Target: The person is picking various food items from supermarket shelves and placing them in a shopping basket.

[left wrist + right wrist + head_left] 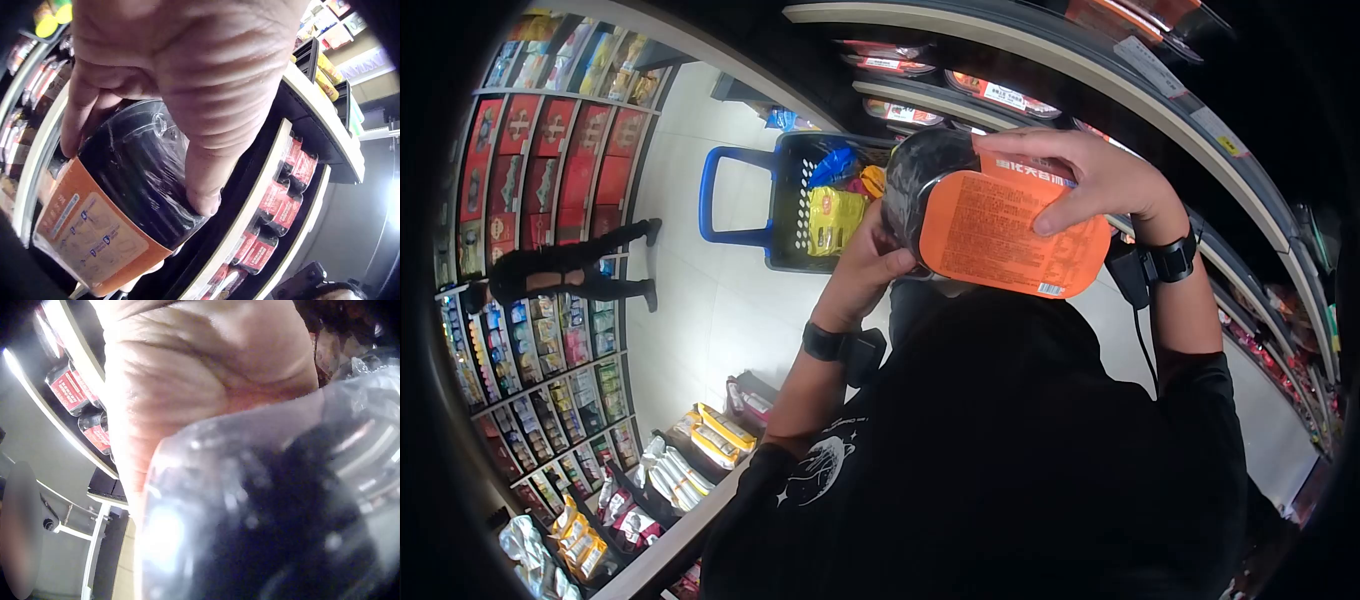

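A packaged food tub [1000, 240], black plastic in clear film with an orange printed card sleeve, is held up before the chest in the head view. My left hand [865, 268] grips its black end, thumb on the near side. At the other end my right hand [1105, 175] holds the sleeve, thumb pressed on the printed orange face. The left wrist view shows the film-wrapped black tub [140, 172] between thumb and fingers of the left hand [206, 81]. In the right wrist view the tub [262, 506] is blurred and close below the palm; the right fingers are hidden there.
Beyond the left hand stands a dark shopping basket [788, 240] with a blue handle [712, 195], holding a yellow bag [836, 220] and a blue packet [832, 167]. Shelves of packaged tubs [1000, 95] run close on the right. A person [570, 262] is in the aisle by the left shelves.
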Motion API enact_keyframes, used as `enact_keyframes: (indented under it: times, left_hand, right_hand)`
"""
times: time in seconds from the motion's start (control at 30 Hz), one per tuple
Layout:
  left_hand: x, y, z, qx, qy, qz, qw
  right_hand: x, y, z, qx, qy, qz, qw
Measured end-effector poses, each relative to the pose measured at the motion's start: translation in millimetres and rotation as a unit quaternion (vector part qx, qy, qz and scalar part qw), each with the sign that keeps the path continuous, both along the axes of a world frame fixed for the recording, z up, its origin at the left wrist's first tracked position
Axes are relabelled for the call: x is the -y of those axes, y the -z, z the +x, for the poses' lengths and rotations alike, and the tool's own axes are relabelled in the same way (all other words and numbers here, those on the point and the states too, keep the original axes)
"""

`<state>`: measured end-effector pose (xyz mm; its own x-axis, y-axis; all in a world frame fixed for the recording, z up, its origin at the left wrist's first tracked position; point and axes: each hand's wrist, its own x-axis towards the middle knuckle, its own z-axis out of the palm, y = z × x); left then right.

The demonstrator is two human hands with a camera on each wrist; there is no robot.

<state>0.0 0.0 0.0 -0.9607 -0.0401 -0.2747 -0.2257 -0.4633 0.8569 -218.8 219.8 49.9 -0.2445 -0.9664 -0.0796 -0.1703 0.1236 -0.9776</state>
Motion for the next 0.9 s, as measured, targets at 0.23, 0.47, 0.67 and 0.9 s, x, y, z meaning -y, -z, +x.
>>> enact_keyframes:
  times: [0.23, 0.47, 0.67, 0.9]
  left_hand:
    - [-11.7, -10.0, 1.7, -0.012, -0.017, -0.046, 0.999]
    - [-17.7, -14.1, 7.6, -0.001, -0.028, -0.055, 0.998]
    - [-19.4, -11.7, 7.7, -0.008, -0.028, -0.043, 0.999]
    - [-18.5, -8.3, 8.1, 0.001, -0.021, -0.033, 0.999]
  right_hand:
    - [-5.4, -1.6, -1.7, 0.027, -0.030, -0.009, 0.999]
    - [-11.2, 7.0, -2.3, -0.024, -0.039, -0.027, 0.999]
    - [-13.3, 6.7, 3.2, 0.019, -0.004, 0.023, 1.000]
    - [-14.1, 6.8, 5.3, 0.003, 0.006, 0.019, 1.000]
